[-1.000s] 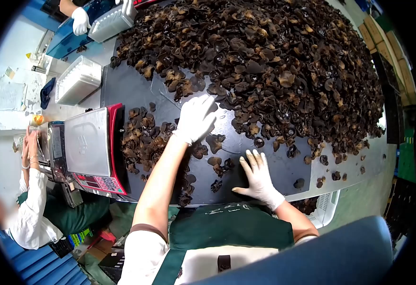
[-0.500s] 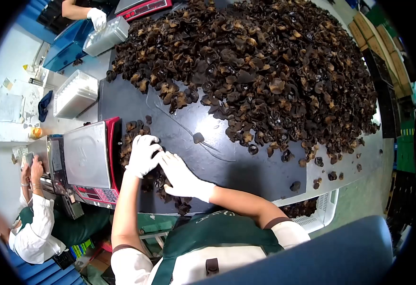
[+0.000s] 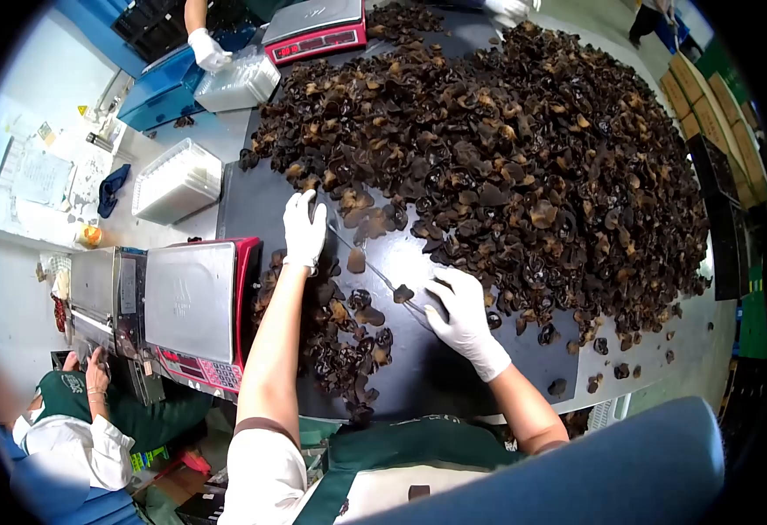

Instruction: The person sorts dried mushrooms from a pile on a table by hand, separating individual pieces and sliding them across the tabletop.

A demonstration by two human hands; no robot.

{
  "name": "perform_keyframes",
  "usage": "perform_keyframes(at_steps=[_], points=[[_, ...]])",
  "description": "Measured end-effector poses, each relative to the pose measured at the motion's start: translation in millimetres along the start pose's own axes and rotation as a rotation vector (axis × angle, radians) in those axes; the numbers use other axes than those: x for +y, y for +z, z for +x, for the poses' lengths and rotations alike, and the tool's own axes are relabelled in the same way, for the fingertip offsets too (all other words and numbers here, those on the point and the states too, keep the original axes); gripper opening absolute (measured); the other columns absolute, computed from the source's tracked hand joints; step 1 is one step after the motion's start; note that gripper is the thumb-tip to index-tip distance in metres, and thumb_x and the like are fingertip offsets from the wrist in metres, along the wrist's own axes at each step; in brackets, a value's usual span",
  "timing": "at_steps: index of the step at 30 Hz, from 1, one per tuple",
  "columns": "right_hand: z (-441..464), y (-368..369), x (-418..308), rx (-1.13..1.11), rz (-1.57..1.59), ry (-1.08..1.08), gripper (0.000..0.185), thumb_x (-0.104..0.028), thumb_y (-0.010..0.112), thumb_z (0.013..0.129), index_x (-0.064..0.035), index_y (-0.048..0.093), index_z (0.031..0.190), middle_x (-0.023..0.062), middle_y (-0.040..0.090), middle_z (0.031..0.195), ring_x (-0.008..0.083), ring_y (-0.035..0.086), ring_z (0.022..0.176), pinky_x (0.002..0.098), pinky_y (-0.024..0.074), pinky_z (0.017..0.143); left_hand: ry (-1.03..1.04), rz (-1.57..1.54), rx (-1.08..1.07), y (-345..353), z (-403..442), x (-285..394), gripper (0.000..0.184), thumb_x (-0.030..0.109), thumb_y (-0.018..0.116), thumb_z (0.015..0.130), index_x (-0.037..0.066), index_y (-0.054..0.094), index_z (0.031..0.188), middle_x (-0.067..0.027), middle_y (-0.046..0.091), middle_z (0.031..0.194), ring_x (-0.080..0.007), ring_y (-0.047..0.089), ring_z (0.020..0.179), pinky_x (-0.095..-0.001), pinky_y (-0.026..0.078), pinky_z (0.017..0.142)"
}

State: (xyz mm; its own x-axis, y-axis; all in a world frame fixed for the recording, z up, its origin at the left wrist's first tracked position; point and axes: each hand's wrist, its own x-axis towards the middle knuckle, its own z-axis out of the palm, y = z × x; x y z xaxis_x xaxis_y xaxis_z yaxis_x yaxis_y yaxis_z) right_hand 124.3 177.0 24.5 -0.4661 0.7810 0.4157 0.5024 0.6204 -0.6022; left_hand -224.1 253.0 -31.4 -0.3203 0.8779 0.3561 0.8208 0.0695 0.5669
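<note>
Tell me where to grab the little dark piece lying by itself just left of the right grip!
Pinch the little dark piece by opposite edges, coming from the right, where the right grip is nearest. It lies apart from the big pile on the dark tabletop, so its edges look free and probably easy to pinch.

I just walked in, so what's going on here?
One person is working over a dark tabletop. Their gloved left hand is near the edge of a big pile of dark, frilly pieces; the right hand is beside a stray piece. A smaller heap lies by the nearer red scale. Farther off, another person's gloved hand is by clear tubs.
</note>
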Motion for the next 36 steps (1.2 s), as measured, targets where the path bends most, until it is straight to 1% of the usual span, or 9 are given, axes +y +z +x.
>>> perform_keyframes(at_steps=[7,13,20,25,26,29,32,34,36], points=[[-33.3,-48.8,24.9,0.066,-0.254,0.117,0.049,-0.014,0.077,0.07,-0.0128,0.065,0.118,0.0114,0.058,0.127,0.0354,0.051,0.121,0.0515,0.0362,0.105,-0.306,0.006,-0.087,44.2,41.1,-18.0,0.067,0.047,0.055,0.097,0.015,0.036,0.154,-0.0271,0.035,0.155,-0.0449,0.037,0.139,-0.049,0.03,0.115],[-77.1,-94.5,68.7,0.313,-0.407,0.323,0.049,-0.006,0.072,0.073,-0.011,0.064,0.121,0.013,0.057,0.131,0.0351,0.049,0.124,0.0475,0.0367,0.107,-0.054,-0.232,-0.061,101.7,11.5,57.0,0.056,0.035,0.058,0.099,0.001,0.049,0.142,-0.0219,0.044,0.15,-0.0372,0.041,0.139,-0.0409,0.03,0.117],[-103.8,-115.1,88.7,0.392,-0.363,0.446,0.049,-0.003,0.072,0.073,-0.0077,0.063,0.121,0.0145,0.057,0.132,0.0359,0.05,0.124,0.0476,0.0373,0.109,-0.004,-0.393,-0.18,162.2,-33.1,170.5,0.056,0.039,0.062,0.096,0.006,0.051,0.14,-0.0217,0.043,0.149,-0.0382,0.043,0.137,-0.043,0.035,0.115],[-114.2,-132.0,100.4,0.407,-0.281,0.449,0.053,-0.007,0.074,0.071,-0.0063,0.063,0.123,0.017,0.057,0.131,0.0376,0.051,0.122,0.0481,0.0378,0.108,-0.281,-0.295,-0.275,201.8,-75.0,244.8,0.067,0.04,0.062,0.096,0.006,0.04,0.149,-0.0237,0.045,0.147,-0.0387,0.045,0.134,-0.0451,0.033,0.115],[-113.8,-135.5,103.2,0.415,-0.261,0.463,0.053,-0.009,0.074,0.072,-0.0054,0.062,0.124,0.0179,0.056,0.132,0.038,0.051,0.123,0.0479,0.0376,0.109,-0.278,-0.726,-0.382,208.8,-76.9,253.3,0.069,0.041,0.063,0.095,0.004,0.041,0.149,-0.0245,0.05,0.143,-0.0387,0.049,0.13,-0.0452,0.036,0.112],[-110.8,-140.2,113.5,0.465,-0.192,0.457,0.065,-0.015,0.075,0.075,0.0,0.054,0.134,0.023,0.05,0.139,0.0397,0.048,0.127,0.0477,0.036,0.11,0.055,-0.082,-0.256,207.2,-96.3,338.6,0.068,0.038,0.065,0.093,0.001,0.042,0.146,-0.0236,0.062,0.128,-0.0398,0.052,0.122,-0.0488,0.04,0.107],[-99.1,-150.1,116.6,0.468,-0.249,0.512,0.067,-0.009,0.073,0.076,-0.0003,0.05,0.138,0.021,0.046,0.146,0.0378,0.044,0.134,0.0465,0.0328,0.115,-0.165,-1.144,-0.722,227.7,-90.2,350.9,0.073,0.047,0.058,0.094,0.014,0.031,0.154,-0.0205,0.042,0.15,-0.0437,0.049,0.126,-0.0515,0.033,0.114],[-99.1,-147.7,126.4,0.491,-0.249,0.495,0.069,-0.007,0.074,0.075,-0.0003,0.049,0.139,0.0212,0.046,0.144,0.0381,0.044,0.133,0.0459,0.0334,0.114,0.295,-0.496,-0.693,200.4,-71.6,344.7,0.072,0.051,0.056,0.094,0.023,0.029,0.155,-0.0192,0.031,0.158,-0.0446,0.049,0.129,-0.0505,0.035,0.114],[-104.1,-139.9,134.5,0.52,-0.296,0.461,0.069,-0.006,0.075,0.073,-0.0004,0.051,0.137,0.0219,0.049,0.14,0.0382,0.048,0.128,0.0449,0.0358,0.111,0.494,-0.004,-0.84,139.1,-38.8,330.7,0.077,0.055,0.059,0.09,0.031,0.028,0.156,-0.0232,0.03,0.158,-0.0485,0.051,0.126,-0.0497,0.042,0.109]])
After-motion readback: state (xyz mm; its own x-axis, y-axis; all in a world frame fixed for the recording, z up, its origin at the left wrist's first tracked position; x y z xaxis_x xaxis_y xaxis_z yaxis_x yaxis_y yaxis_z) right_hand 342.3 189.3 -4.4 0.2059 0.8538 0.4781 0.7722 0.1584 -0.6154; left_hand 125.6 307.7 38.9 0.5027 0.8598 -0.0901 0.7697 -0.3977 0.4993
